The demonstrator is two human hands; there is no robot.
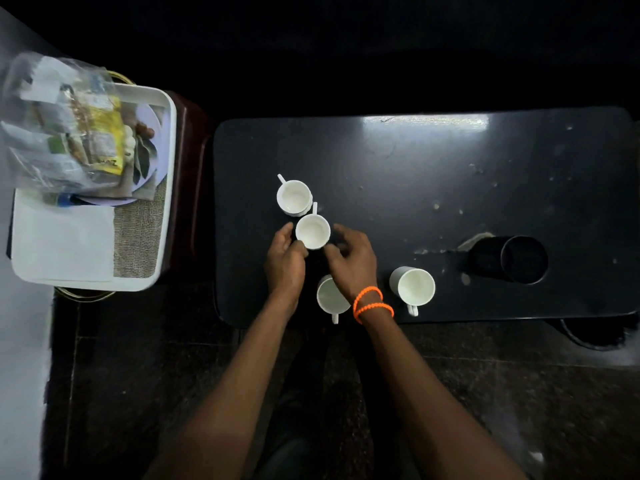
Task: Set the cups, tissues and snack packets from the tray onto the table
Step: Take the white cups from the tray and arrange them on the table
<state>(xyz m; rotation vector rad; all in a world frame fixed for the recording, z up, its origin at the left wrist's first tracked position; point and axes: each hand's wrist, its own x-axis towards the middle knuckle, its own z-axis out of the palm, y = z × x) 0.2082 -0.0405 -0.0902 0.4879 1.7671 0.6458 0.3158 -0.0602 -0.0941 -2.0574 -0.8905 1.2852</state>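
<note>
Dark stone floor below, dark table (450, 168) with rounded corners in the middle, surface scuffed and spotted. Four white cups on it, all upright: far cup (293, 197), middle cup (312, 231) touching it, near cup (332, 295) partly hidden under the right wrist close to the near edge, fourth cup (414, 286) further right, also close to the near edge. One black cylinder (512, 259) lying on its side at the right. Much open room on the far and right parts of the table.

Left hand (285, 261) curled against the left side of the middle cup, fingertips touching its wall. Right hand (349, 259) half spread just beside the same cup on the right; contact not clear. Two orange bead bracelets (372, 304) on the right wrist.

White tray (169, 188) at the left, apart from the table, on a dark red stand. On the tray: one clear bag of snack packets (65, 126) with a yellow packet inside, print too blurred to read; white tissues (65, 244); one burlap mat (138, 237).
</note>
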